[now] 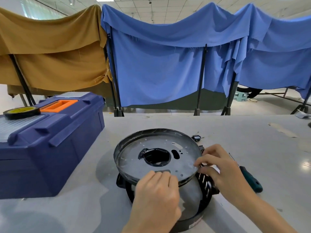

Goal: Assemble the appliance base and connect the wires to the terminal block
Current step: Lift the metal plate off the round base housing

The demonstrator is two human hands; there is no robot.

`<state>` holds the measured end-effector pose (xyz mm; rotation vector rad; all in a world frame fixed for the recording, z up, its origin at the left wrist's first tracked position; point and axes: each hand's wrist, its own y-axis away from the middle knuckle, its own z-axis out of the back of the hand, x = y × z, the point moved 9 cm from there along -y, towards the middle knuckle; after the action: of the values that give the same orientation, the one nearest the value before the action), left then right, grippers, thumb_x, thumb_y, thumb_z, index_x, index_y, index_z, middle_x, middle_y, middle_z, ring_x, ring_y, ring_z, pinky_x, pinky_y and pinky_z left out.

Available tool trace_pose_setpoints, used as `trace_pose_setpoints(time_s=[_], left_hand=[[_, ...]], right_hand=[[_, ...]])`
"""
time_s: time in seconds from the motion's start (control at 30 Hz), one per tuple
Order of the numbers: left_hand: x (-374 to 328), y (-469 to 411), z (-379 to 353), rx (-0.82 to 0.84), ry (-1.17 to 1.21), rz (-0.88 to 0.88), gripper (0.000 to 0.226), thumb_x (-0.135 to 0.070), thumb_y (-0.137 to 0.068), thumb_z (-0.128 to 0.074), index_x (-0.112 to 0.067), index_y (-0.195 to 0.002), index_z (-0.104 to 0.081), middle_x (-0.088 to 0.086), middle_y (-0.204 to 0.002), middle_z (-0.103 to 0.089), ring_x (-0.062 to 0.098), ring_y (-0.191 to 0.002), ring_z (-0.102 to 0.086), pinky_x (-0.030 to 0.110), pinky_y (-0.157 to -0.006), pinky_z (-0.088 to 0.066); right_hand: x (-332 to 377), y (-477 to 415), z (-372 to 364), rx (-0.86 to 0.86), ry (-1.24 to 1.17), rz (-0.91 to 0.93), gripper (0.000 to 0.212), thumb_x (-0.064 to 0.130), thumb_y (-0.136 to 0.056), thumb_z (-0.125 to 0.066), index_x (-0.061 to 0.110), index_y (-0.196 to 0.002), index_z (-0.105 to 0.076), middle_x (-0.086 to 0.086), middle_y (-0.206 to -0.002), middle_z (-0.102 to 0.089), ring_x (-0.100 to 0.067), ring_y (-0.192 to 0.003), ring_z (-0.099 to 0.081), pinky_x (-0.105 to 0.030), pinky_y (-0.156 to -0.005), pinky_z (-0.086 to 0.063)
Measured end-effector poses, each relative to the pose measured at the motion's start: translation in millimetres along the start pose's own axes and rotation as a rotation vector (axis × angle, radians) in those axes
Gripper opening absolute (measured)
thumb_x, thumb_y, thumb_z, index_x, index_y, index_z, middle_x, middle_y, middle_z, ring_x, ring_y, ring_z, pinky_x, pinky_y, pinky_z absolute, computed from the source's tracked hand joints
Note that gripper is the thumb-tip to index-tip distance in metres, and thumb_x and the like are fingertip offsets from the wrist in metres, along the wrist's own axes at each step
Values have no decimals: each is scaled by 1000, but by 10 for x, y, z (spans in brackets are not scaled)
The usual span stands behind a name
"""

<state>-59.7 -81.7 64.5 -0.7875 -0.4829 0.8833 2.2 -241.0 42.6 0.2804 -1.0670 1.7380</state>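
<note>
Lower centre of frame: round metal plate (131, 158) sits askew on the black base (204, 185), dished face up. Being circular, it has no long axis. Left hand (156, 194) grips its near rim; right hand (220, 165) pinches the right rim. Risk: uneven pressing could jam it cocked or trap any wiring beneath.
</note>
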Motion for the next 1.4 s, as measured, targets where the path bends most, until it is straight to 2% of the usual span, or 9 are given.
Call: trace_pose_setpoints(time_s=[0.2, 0.4, 0.5, 0.63, 0.83, 1.0, 1.1, 1.23, 1.4], left_hand=[[-248, 48, -91, -2, 66, -37, 13, -9, -49, -69, -16, -50, -58, -3, -50, -48, 16, -43, -42, 23, -46, -27], [-388, 111, -141, -27, 115, -68, 23, -20, -80, -58, -18, -58, -62, -5, -57, -55, 15, -50, -48, 25, -46, -38], [-406, 93, -156, 12, 167, -70, 16, -32, -73, -69, -20, -63, -67, -8, -63, -60, 13, -53, -52, 23, -47, -40], [-431, 98, -254, 185, 132, -81, 39, -59, -48, -72, -24, -64, -68, -11, -60, -56, 11, -63, -57, 19, -42, -38], [-445, 136, -263, 109, 107, -78, 27, -31, -46, -81, -17, -61, -63, -3, -63, -56, 18, -69, -63, 23, -39, -39], [-379, 143, -284, 81, 104, -82, 28, -29, -51, -84, -16, -61, -62, -2, -64, -56, 18, -73, -64, 21, -39, -37], [-250, 123, -282, 72, 93, -59, 31, -29, -51, -86, -16, -64, -62, -4, -66, -55, 14, -81, -57, 21, -38, -37], [-123, 106, -288, 93, 99, -23, 41, -32, -42, -94, -17, -65, -63, -5, -67, -56, 10, -84, -48, 20, -40, -38], [-88, 74, -297, 155, 115, -46, 46, -46, -36, -96, -20, -62, -67, -11, -61, -57, 11, -74, -63, 15, -43, -37]], right_hand=[[-146, -13, 108, 166, -39, -118, 49, -11, -71, -77, 35, -58, -70, 3, -91, -53, -8, -84, -55, -11, -74, -39], [-235, 26, 174, 296, -84, -203, 32, -10, -70, -77, 22, -64, -76, 0, -91, -53, -7, -74, -51, -13, -72, -41], [-241, 39, 176, 324, -111, -208, 37, -13, -72, -74, 23, -67, -76, -2, -94, -54, -11, -80, -55, -22, -75, -48], [-272, 54, 153, 336, -138, -201, 41, -13, -74, -73, 27, -76, -77, -1, -98, -59, -2, -86, -59, -9, -71, -44], [-347, 54, 139, 295, -115, -209, 60, -5, -71, -80, 35, -114, -67, 4, -101, -66, -1, -94, -63, -10, -78, -47], [-355, 60, 107, 191, -236, -218, 63, -8, -70, -80, 34, -115, -66, 7, -94, -72, -2, -96, -65, -9, -78, -47], [-385, 82, 1, 146, -332, -241, 59, -10, -73, -75, 30, -117, -67, 8, -102, -73, -4, -108, -64, -16, -83, -47], [-346, 117, -191, 177, -375, -197, 58, -15, -80, -64, 26, -121, -66, 14, -118, -69, 0, -120, -57, -8, -88, -46], [-342, 128, -251, 177, -356, -184, 57, -12, -84, -63, 32, -121, -64, 20, -118, -67, 4, -120, -54, -8, -88, -46]])
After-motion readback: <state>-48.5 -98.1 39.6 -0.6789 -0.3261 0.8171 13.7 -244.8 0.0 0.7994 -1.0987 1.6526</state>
